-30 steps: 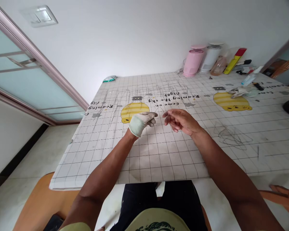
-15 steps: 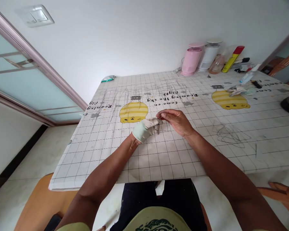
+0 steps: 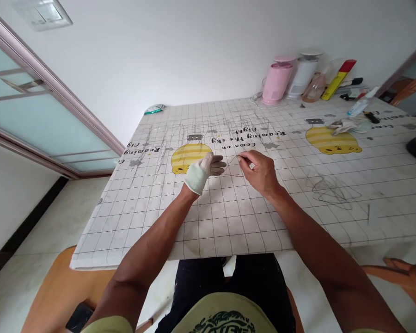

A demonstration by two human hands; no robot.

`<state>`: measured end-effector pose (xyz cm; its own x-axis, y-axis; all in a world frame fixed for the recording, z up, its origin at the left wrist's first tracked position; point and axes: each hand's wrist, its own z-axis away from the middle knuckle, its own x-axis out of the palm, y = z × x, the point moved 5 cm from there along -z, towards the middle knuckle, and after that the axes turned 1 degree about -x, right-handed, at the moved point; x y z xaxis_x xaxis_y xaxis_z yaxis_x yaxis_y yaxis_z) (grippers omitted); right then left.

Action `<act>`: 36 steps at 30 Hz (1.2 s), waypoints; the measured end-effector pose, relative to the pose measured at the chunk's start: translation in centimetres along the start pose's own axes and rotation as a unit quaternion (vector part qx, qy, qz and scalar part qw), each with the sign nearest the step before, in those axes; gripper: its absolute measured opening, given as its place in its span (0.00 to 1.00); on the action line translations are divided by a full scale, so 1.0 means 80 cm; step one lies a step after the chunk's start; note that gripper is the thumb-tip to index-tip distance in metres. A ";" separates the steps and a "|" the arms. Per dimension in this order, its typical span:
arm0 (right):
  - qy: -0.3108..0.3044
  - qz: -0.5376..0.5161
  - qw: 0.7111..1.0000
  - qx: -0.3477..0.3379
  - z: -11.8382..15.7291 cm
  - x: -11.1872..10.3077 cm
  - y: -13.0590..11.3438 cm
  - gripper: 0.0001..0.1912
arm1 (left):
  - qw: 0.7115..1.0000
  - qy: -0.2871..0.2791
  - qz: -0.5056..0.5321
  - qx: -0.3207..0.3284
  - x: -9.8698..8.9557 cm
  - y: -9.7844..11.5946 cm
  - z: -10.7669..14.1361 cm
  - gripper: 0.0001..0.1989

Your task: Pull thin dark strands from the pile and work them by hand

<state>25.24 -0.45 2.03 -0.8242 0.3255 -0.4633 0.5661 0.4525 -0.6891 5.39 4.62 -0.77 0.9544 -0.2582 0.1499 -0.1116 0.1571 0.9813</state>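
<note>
While pinching an apparent fine strand (image 3: 233, 160) in the narrowed right hand (image 3: 262, 172) above the worktop (image 3: 208, 226), holding the gloved left hand (image 3: 205, 170) spread nearby, apparently manipulating the strand, probably requiring a precise left-hand grip next.

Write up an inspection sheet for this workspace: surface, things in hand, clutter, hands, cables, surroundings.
Surface: white grid-patterned tablecloth with yellow striped bear prints, visibly marked.
Things in hand: faint thin strand seemingly at the bare right hand; material unclear.
Clutter: tangle of thin dark lines, wire or scribble, cannot tell; pink cylindrical device; yellow red-capped can; clear spray bottle.
Hands: left hand in a pale fabric glove, open; right hand pinched.
Cables: thin white cord beside the pink device.
Surroundings: plain white wall; frosted glass door; orange-brown wooden seat.
</note>
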 end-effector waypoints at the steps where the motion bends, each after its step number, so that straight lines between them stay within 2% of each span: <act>1: -0.004 0.004 1.000 -0.011 0.001 0.001 0.000 0.10 | 1.000 -0.003 -0.006 0.007 0.001 0.004 0.002 0.24; 6: -0.026 0.018 0.999 -0.027 0.003 0.011 -0.003 0.11 | 0.989 -0.019 -0.141 0.031 0.017 0.023 0.022 0.21; 9: -0.029 0.018 0.999 -0.042 0.005 0.016 -0.006 0.12 | 0.971 -0.014 -0.236 0.023 0.028 0.025 0.029 0.23; 12: -0.023 0.017 0.997 -0.072 0.006 0.020 -0.008 0.09 | 0.958 -0.010 -0.287 0.006 0.030 0.022 0.030 0.22; 17: -0.041 0.045 0.995 -0.076 0.008 0.025 -0.007 0.05 | 0.948 -0.013 -0.319 0.003 0.022 0.022 0.027 0.23; 24: -0.099 0.078 0.988 -0.091 0.013 0.027 -0.009 0.05 | 0.939 -0.054 -0.340 -0.009 0.020 0.023 0.030 0.24; 28: -0.109 0.076 0.986 -0.098 0.013 0.025 -0.011 0.06 | 0.933 -0.077 -0.351 -0.001 0.020 0.024 0.031 0.23; 36: -0.136 0.045 0.988 -0.053 0.014 0.028 -0.003 0.04 | 0.928 -0.066 -0.368 0.000 0.014 0.024 0.029 0.25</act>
<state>23.24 -0.74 0.54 -0.7360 0.1397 -0.6624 0.6237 0.5204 -0.5833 5.63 2.40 1.58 0.7303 -0.4100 -0.5464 0.5565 -0.1068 0.8240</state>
